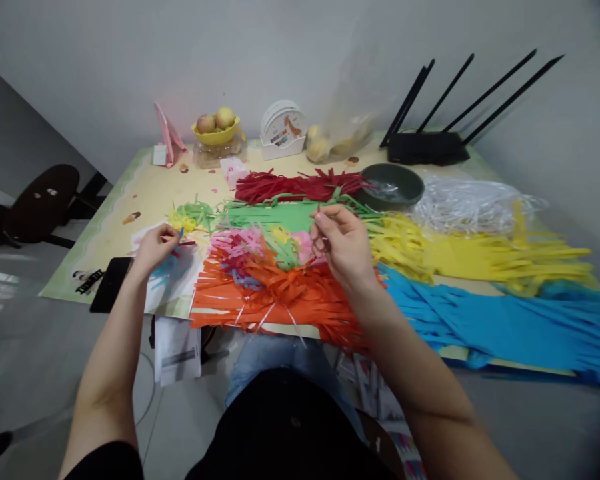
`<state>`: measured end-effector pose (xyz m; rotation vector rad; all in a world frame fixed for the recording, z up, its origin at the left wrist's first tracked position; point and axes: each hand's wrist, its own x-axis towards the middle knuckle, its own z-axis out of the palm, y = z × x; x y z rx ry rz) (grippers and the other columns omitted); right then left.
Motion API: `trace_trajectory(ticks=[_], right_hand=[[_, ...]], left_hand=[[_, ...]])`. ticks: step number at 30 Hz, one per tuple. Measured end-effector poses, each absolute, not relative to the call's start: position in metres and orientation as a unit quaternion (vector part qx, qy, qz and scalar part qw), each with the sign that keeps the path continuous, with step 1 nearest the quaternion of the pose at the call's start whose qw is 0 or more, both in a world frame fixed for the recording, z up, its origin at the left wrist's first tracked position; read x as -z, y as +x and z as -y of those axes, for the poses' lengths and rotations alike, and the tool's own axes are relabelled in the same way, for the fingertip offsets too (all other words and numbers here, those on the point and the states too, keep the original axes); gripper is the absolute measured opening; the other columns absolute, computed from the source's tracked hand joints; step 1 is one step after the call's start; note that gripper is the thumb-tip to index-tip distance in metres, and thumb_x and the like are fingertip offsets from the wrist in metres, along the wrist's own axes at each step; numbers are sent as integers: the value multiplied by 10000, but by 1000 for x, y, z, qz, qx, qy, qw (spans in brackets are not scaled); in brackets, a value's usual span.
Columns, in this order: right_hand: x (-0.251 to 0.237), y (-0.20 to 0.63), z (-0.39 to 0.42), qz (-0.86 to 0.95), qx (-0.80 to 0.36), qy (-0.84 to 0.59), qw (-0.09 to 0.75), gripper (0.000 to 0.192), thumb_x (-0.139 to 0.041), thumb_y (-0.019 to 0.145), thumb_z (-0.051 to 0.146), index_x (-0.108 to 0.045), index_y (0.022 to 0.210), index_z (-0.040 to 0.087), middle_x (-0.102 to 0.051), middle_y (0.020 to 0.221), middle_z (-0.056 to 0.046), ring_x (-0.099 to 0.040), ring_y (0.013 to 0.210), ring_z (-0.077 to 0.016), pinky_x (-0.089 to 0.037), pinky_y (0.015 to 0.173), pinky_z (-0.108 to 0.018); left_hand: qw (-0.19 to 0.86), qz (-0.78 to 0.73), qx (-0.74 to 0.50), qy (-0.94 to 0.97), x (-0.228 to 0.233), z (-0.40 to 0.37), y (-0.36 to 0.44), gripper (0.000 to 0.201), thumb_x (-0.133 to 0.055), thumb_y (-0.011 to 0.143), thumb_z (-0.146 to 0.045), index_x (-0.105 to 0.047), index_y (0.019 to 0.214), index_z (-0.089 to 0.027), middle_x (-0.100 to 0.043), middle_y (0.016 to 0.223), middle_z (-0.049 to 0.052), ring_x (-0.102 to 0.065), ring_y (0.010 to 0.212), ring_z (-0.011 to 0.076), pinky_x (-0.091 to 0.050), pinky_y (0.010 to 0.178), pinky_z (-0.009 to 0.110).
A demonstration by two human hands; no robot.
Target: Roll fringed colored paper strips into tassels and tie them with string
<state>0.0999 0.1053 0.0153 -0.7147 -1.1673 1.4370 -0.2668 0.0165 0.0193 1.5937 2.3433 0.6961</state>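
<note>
Right hand (343,243) over orange strips (280,297); left hand (155,248) near table edge (115,303)

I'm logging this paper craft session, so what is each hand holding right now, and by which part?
The left hand pinches a thin red paper strip at one end. The right hand pinches something thin at its fingertips, too small to identify.

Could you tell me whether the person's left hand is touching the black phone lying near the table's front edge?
Apart. The head view shows the left hand raised over white paper, pinching a small strip, with table surface visible between it and the black phone.
</note>
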Motion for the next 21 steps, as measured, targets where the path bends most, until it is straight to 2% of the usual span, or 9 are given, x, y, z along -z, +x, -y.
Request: trace_trajectory(ticks=[2,4,6,9,13,17,21], right_hand=[[-15,98,-105,509,-600,-299,540,398,-790,740,539,-600,871,215,-571,561,77,-416,357,-53,-333,342,-191],[-16,96,-104,540,-586,-301,524,394,-775,754,546,-622,880,205,-576,541,72,-428,353,-62,-325,351,-200],[-18,93,-100,580,-561,-305,505,368,-746,784,533,-642,877,192,-556,495,69,-444,361,-77,-324,377,-212],[-24,88,-91,635,-512,-314,487,306,-692,836,480,-651,840,177,-517,473,67,-450,413,-84,-330,448,-223],[-37,82,-77,686,-460,-307,473,244,-628,881,405,-652,815,171,-488,515,63,-393,469,-74,-296,500,-229],[-45,80,-72,698,-472,-288,455,247,-594,895,397,-657,835,166,-450,526,65,-352,477,-73,-257,488,-230],[-40,82,-76,678,-494,-292,458,270,-598,896,423,-633,833,163,-449,526,69,-363,478,-69,-271,495,-221]], left_hand=[[155,-745,-380,526,-35,-14,-256,211,-625,799,-391,-605,817,-181,-717,778,68,-675,731,188,-494,671,269],[217,-666,-506,503,-47,-15,-240,278,-755,729,-404,-624,804,-171,-720,746,68,-685,710,179,-500,648,253],[258,-611,-564,493,-56,-18,-219,309,-847,666,-370,-665,795,-156,-736,751,71,-690,706,165,-505,641,234],[286,-566,-598,491,-63,-25,-181,300,-882,655,-320,-740,864,-158,-759,778,58,-704,721,153,-535,686,234],[311,-538,-604,499,-61,-36,-131,290,-874,691,-335,-793,921,-178,-780,832,59,-723,772,171,-565,770,274],[330,-525,-602,503,-56,-44,-101,313,-886,677,-379,-809,908,-182,-787,873,72,-724,789,189,-572,778,296],[333,-516,-608,503,-51,-47,-90,295,-881,689,-370,-813,912,-189,-788,892,68,-723,812,190,-571,794,294]])
